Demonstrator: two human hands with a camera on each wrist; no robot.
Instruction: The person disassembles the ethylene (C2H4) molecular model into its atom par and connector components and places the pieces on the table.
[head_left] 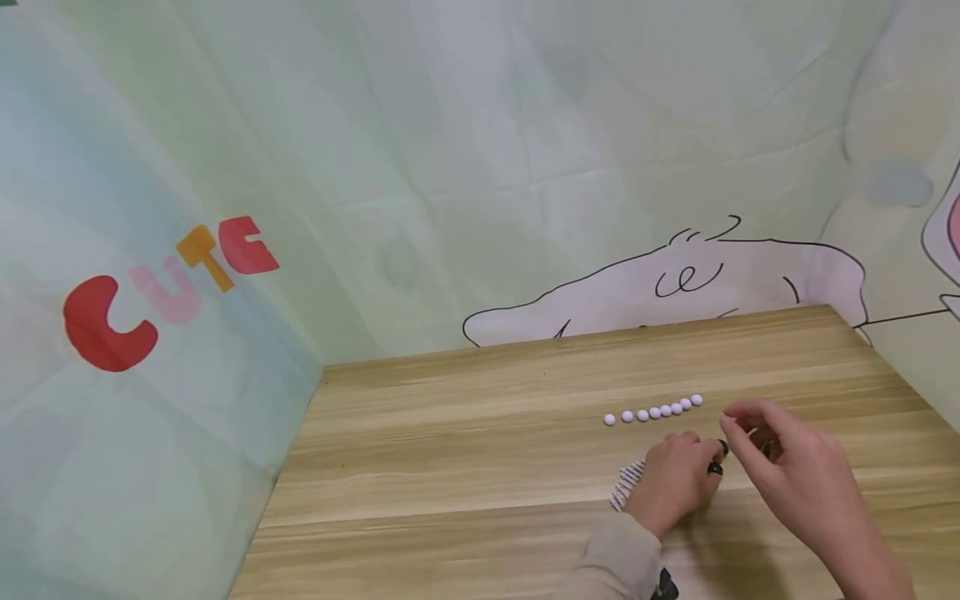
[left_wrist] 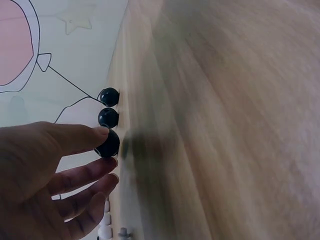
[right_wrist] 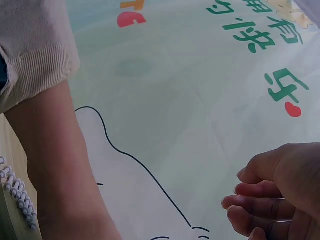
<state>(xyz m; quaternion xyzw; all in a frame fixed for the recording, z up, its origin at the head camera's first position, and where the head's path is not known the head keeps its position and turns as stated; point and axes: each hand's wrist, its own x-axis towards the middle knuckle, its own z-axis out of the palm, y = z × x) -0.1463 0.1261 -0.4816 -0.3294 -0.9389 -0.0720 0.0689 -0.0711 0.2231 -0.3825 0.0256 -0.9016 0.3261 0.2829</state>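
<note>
My left hand (head_left: 675,479) is low over the wooden table, reaching from a light sleeve. In the left wrist view its thumb and forefinger pinch a glossy black ball (left_wrist: 108,145). Two more black balls, one of them the middle ball (left_wrist: 108,118), stand in line beyond it. My right hand (head_left: 806,471) hovers just right of the left, fingers loosely bent, thumb near the forefinger. Nothing shows between its fingers in the right wrist view. Behind the hands runs a slanting row of several white balls (head_left: 655,412). Small white knobbly pieces (head_left: 626,485) lie bunched beside the left wrist.
The wooden table (head_left: 420,467) stretches to the left of the hands. Its back edge meets a printed cloth wall (head_left: 420,183) with a cartoon outline, and another cloth wall with colourful letters (head_left: 112,325) closes off the left side.
</note>
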